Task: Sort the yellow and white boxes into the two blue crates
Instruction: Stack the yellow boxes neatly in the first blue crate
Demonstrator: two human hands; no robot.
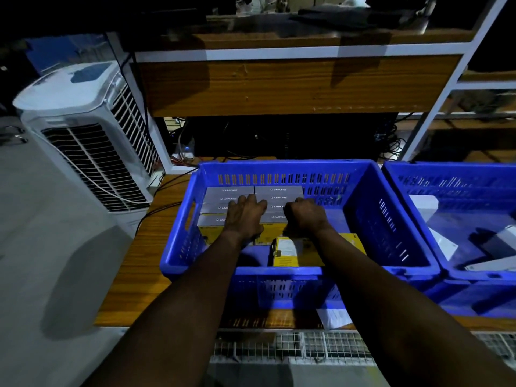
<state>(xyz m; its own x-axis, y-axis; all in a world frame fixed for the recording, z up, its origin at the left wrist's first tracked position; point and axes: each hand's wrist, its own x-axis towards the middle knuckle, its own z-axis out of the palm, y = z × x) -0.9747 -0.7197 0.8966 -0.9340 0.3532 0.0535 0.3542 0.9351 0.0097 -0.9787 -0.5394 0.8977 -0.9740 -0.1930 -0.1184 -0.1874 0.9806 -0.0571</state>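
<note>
Dim workshop, wooden table (156, 247), big air cooler (83, 129) off to the left. There are two blue crates side by side. The left crate (279, 164) has eight yellow boxes (229, 189) standing on edge in its far-left part: two columns of four, long axes running left-right. A ninth box (296, 251) lies flat by the near wall, also left-right. The right crate (446, 166) has at least three white boxes (423, 205), scattered.

The left hand (244, 216) lies flat on the rows, fingers spread. The right hand (305, 216) sits on them with fingers curled; I can't tell if it's gripping one.

Right crate (460, 183) partly beyond frame edge
</note>
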